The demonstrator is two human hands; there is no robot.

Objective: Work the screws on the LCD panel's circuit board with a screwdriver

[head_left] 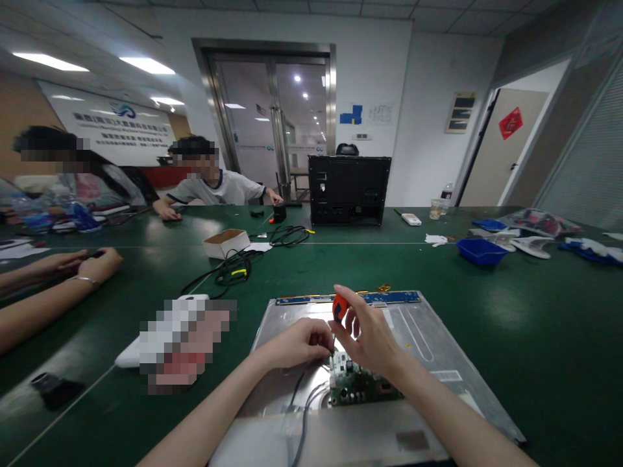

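In the head view, the circuit board (348, 392) lies on top of a broad metal panel (455, 353). Above the circuit board's far left corner, the right hand (368, 332) pinches an orange-handled screwdriver (339, 309) between thumb and fingertips. The left hand (305, 340) curls nearly closed beside that corner; whether it grips anything is unclear. Grey cables (305, 418) run left of the circuit board. The circuit board looks light, stiff and fragile, best held by its bare edges; the screwdriver, rigid, by its handle.

Dim, cool indoor light; ceiling lights (146, 65) glow at upper left. Soft glare pales parts of the tabletop (559, 363), and the panel (423, 347) shines near its middle. Wide-angle stretching distorts the edges; pixelated blocks obscure patches at left.
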